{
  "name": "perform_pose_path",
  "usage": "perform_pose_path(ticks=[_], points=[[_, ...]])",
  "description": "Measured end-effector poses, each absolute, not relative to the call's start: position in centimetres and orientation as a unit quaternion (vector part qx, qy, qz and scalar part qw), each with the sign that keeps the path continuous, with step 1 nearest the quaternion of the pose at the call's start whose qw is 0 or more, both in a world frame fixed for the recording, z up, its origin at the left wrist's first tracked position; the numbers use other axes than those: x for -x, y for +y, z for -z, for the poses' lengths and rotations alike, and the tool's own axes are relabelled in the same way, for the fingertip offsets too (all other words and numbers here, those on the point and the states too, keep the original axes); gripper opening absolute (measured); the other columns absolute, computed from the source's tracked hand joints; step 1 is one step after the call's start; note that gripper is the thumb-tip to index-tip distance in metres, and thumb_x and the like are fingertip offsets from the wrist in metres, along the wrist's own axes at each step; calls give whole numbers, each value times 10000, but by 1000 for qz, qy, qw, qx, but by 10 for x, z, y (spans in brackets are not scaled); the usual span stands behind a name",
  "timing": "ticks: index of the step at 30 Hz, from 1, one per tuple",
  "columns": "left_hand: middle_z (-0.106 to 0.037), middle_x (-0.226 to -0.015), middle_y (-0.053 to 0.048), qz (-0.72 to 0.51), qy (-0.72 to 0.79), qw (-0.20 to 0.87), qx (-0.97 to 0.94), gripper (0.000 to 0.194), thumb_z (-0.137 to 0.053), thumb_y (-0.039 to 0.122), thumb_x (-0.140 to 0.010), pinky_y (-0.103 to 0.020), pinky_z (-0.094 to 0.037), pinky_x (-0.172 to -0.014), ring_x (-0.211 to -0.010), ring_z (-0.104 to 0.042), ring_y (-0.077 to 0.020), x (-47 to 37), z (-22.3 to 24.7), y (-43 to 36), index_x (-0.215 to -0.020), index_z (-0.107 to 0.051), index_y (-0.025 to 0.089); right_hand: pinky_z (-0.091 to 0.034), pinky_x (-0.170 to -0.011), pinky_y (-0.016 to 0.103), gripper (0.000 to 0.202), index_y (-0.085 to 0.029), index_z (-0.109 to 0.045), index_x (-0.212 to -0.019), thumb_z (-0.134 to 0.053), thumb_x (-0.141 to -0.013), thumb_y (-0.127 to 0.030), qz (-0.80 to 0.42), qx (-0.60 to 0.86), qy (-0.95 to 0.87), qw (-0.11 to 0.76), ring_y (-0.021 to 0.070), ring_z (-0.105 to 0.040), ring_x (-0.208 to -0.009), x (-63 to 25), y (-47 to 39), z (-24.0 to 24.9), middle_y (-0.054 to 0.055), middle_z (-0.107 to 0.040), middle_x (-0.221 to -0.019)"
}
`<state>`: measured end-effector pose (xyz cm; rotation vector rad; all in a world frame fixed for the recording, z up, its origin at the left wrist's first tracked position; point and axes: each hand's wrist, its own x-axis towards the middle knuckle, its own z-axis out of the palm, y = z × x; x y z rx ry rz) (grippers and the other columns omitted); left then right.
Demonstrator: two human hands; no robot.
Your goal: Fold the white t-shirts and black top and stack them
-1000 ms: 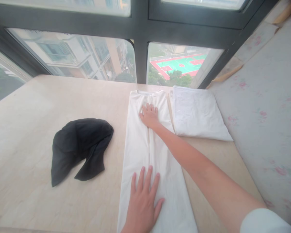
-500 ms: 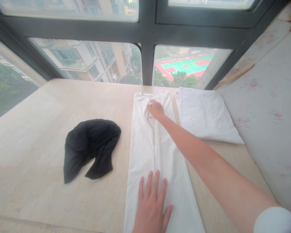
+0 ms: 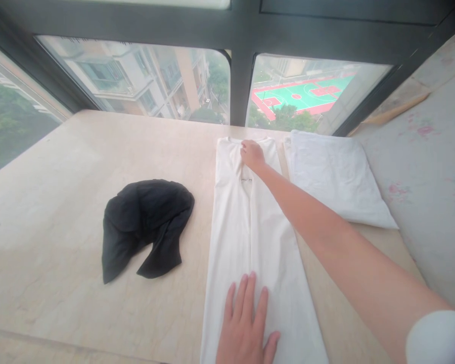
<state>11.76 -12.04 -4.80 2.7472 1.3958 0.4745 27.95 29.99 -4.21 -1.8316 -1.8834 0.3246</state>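
A white shirt (image 3: 231,227), folded into a long narrow strip, lies on the pale stone sill with its neckline toward the window. My left hand (image 3: 246,323) rests flat on its lower part, fingers spread. Near the collar, my right hand (image 3: 252,155) is closed with its fingertips pinching the shirt's fabric, just above some small dark lettering. My right forearm crosses over the shirt's right edge.
A crumpled black garment (image 3: 147,222) lies on the sill (image 3: 53,242) to the left. At the back right is a folded white cloth (image 3: 333,172), beside a flowered wall (image 3: 432,187). Dark window frames (image 3: 242,76) border the far edge.
My right hand has moved a little away from me, closer to the shirt's neckline. My left hand remains flat on the shirt. The view has shifted slightly.
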Motion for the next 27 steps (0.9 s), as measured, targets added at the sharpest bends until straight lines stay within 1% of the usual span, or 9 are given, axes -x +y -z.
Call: perform_pose_path(ticks=[3, 6, 9, 11, 14, 18, 21, 24, 27], points=[[-396, -1543, -178, -145, 448, 27, -882, 656, -541, 517, -899, -515, -316, -1110, -1429, -361, -347, -119, 42, -121, -1451, -468, 169, -362, -1105, 403, 465, -117, -525, -1356, -378, -916, -152, -76, 640, -709, 286, 251, -464, -1292, -278, 272, 52, 158, -519, -1394], [-333, -1577, -178, -135, 452, 46, -880, 647, -553, 455, -906, -521, -322, -1122, -1458, -310, -349, -119, 36, -123, -1474, -434, 170, -275, -1169, 485, 516, -111, -474, -1412, -476, -922, -275, -97, 629, -733, 240, 293, -351, -1405, -277, 237, 58, 171, -394, -1518], [-287, -1593, -193, -124, 454, 52, -881, 651, -573, 379, -900, -512, -328, -1133, -1472, -279, -345, -114, 31, -129, -1483, -412, 138, -269, -1190, 467, 525, -126, -446, -1433, -458, -947, -325, -97, 612, -741, 259, 260, -294, -1452, -281, 186, 54, 156, -333, -1560], [-295, -1590, -192, -119, 449, 46, -884, 646, -581, 345, -893, -501, -331, -1139, -1474, -275, -337, -106, 29, -138, -1474, -419, 114, -309, -1184, 445, 500, -147, -449, -1430, -434, -958, -309, -93, 591, -747, 290, 231, -320, -1441, -288, 138, 48, 139, -374, -1536], [-361, -1563, -172, -121, 446, 31, -886, 592, -600, 331, -883, -490, -336, -1141, -1459, -307, -328, -87, 29, -159, -1422, -485, 115, -396, -1139, 459, 452, -189, -498, -1390, -455, -947, -265, -108, 554, -764, 312, 230, -430, -1366, -304, 48, 43, 129, -491, -1440], [-498, -1475, -131, -141, 437, 18, -888, 454, -622, 331, -888, -461, -356, -1135, -1399, -410, -300, -61, 30, -186, -1310, -589, 167, -510, -1019, 460, 387, -232, -584, -1281, -495, -913, -156, -124, 500, -793, 326, 227, -575, -1192, -329, -75, 47, 105, -625, -1255], [-590, -1385, -97, -161, 439, 15, -884, 335, -598, 280, -911, -435, -371, -1131, -1328, -496, -261, -51, 31, -196, -1236, -634, 208, -543, -956, 427, 354, -234, -612, -1218, -526, -896, -114, -139, 495, -797, 318, 214, -612, -1098, -336, -143, 50, 86, -666, -1153], [-635, -1322, -80, -169, 430, 8, -887, 294, -587, 207, -916, -435, -380, -1127, -1272, -545, -240, -50, 31, -198, -1202, -651, 222, -538, -934, 440, 298, -205, -615, -1189, -571, -896, -169, -153, 492, -806, 292, 233, -602, -1087, -330, -184, 47, 100, -658, -1169], [-648, -1300, -73, -172, 412, 14, -895, 286, -595, 189, -913, -445, -379, -1130, -1244, -562, -232, -55, 34, -199, -1191, -655, 221, -511, -952, 486, 323, -192, -612, -1192, -630, -878, -265, -156, 483, -819, 266, 268, -575, -1124, -318, -203, 38, 119, -628, -1244]])
